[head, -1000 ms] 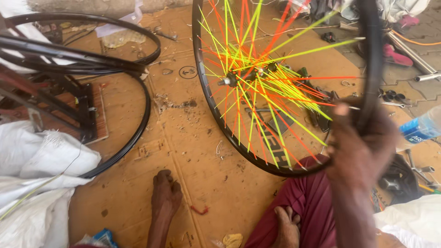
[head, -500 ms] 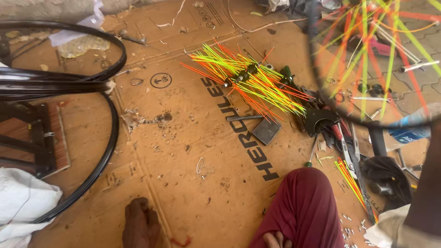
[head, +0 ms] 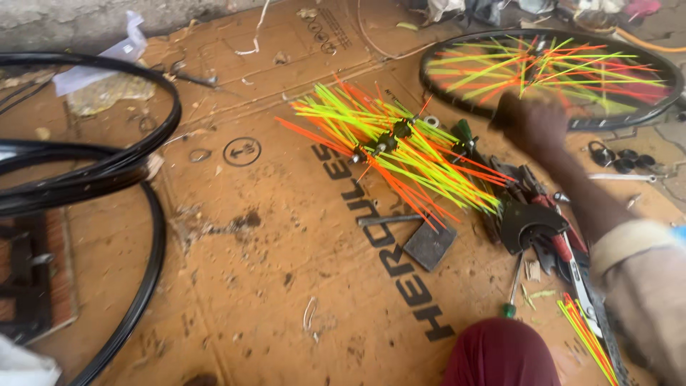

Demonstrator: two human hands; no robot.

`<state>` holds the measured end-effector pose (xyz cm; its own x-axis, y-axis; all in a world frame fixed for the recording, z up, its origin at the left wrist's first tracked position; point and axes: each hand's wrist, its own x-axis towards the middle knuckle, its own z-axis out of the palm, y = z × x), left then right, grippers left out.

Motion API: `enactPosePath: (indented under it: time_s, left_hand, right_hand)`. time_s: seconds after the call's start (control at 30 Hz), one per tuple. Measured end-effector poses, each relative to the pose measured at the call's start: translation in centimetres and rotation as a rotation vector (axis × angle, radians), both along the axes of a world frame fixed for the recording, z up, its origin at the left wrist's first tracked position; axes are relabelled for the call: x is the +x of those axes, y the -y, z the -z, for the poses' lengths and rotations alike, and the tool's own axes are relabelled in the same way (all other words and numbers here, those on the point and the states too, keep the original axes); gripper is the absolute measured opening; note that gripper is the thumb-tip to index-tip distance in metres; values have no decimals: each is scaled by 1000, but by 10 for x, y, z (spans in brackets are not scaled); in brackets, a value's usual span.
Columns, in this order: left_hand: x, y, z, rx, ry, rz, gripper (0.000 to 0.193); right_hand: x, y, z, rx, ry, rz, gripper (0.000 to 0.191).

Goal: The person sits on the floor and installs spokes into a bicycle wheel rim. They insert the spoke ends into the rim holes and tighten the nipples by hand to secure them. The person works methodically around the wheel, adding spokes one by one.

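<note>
A bicycle wheel [head: 550, 75] with a black rim and spokes sleeved in neon yellow, green and orange lies nearly flat at the top right, at the far edge of a brown cardboard sheet [head: 286, 286] spread on the ground. The person's right hand [head: 532, 121] reaches out to its near rim and rests against it; the hand is blurred, so whether the fingers are curled around the rim or spread cannot be told. The left hand is out of sight. Just left of the hand, in the middle of the cardboard, lies a loose heap of the same bright spoke sleeves [head: 396, 154] with a few dark hubs among them. Below the forearm sits a cluster of hand tools [head: 539, 225], some with red handles, and beside them a small dark flat plate [head: 430, 245]. A smaller bundle of neon sleeves [head: 587, 339] lies at the bottom right. Along the left edge, well apart, several bare black rims [head: 107, 171] are stacked. A maroon-clothed knee [head: 500, 354] shows at the bottom
</note>
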<state>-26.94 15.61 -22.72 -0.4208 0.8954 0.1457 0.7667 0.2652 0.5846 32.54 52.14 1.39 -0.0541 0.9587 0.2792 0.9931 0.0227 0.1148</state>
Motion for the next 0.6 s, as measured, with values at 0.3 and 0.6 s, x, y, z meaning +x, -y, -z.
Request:
enactPosePath:
  time_s: [0.3, 0.6]
  left_hand:
    - [-24, 34, -24, 124, -249, 120, 62]
    - [-81, 64, -153, -284, -192, -1, 41]
  right_hand:
    - [-55, 30, 7, -219, 79, -34, 84]
    - [-326, 85, -44, 152, -135, -617, 23]
